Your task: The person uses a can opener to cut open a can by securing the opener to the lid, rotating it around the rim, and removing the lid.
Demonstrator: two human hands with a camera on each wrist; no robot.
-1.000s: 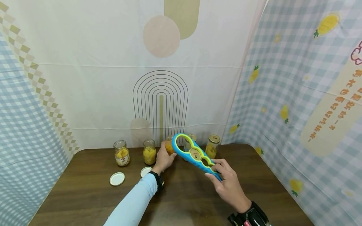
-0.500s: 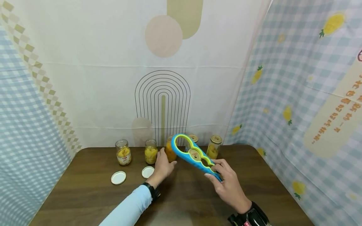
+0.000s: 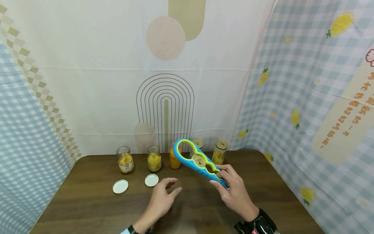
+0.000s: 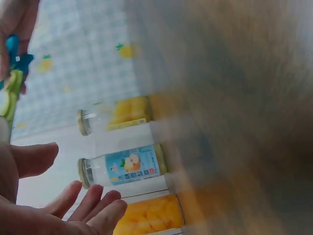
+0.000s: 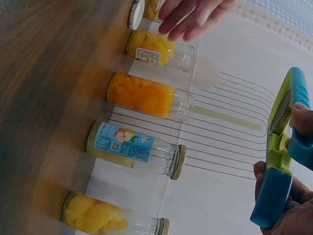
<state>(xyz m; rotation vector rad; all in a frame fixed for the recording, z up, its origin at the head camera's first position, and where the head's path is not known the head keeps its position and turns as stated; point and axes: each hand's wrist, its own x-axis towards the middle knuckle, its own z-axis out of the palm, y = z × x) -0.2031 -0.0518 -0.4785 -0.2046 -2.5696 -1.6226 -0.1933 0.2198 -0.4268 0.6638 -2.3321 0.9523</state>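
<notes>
My right hand [image 3: 235,191] grips the handle end of a blue and green jar opener [image 3: 187,161], held tilted above the table. A gold lid [image 5: 281,111] sits in one of the opener's rings. Over the table, my left hand [image 3: 163,198] has its fingers loosely spread and holds nothing. Beyond it stands an uncapped jar of orange fruit [image 5: 142,95]. A blue-labelled jar [image 5: 132,147] with a gold lid on is largely hidden behind the opener in the head view. At the right end is another gold-lidded jar [image 3: 219,152] with yellow fruit.
Two uncapped jars of yellow fruit, a left one [image 3: 125,160] and a second one [image 3: 154,159], complete the row along the table's back edge. In front of them lie a white lid [image 3: 120,187] and another white lid [image 3: 151,180]. Cloth curtains [image 3: 96,107] enclose the table.
My left hand has let go of the orange-fruit jar and drawn back toward the front of the table. The jar stands upright in the row. My right hand and the opener have hardly moved.
</notes>
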